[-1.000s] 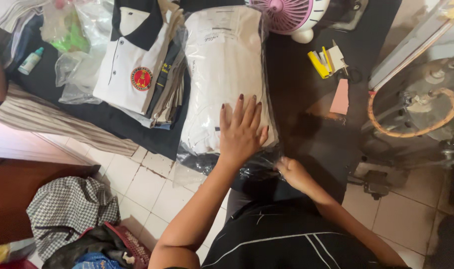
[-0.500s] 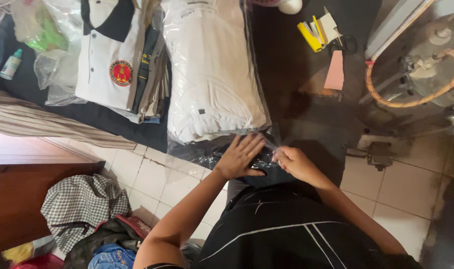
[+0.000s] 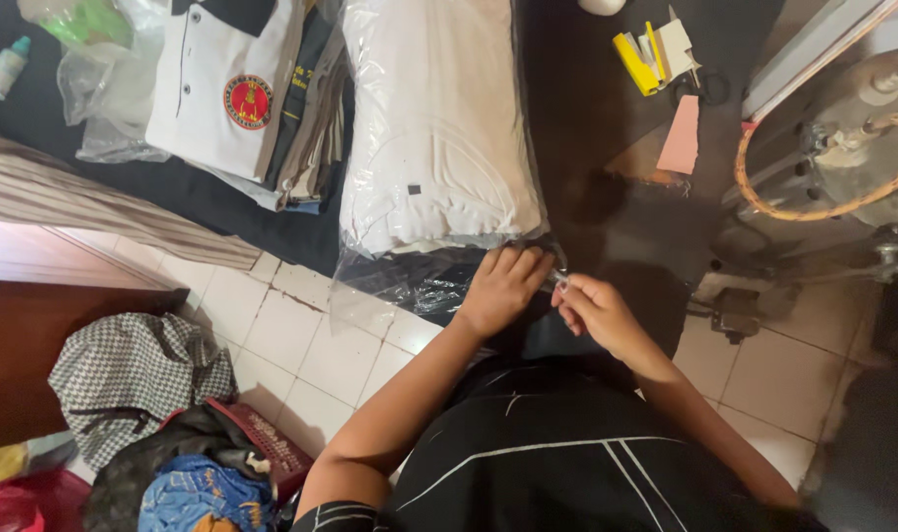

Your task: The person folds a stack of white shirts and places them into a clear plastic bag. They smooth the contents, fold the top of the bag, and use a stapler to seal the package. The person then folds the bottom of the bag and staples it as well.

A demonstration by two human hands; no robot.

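Centre frame: your left hand [image 3: 503, 286] presses the clear bag [image 3: 410, 281] mouth below the white garment stack [image 3: 434, 128]; right hand [image 3: 592, 310] pinches its edge. Sealing step, apparently; next needs a flat, aligned flap.

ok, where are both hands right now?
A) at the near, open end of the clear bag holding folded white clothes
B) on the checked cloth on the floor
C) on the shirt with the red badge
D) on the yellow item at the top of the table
A: the left hand and right hand meet at the near end of the clear bag of folded white clothes, at the table's near edge, far from the other items.
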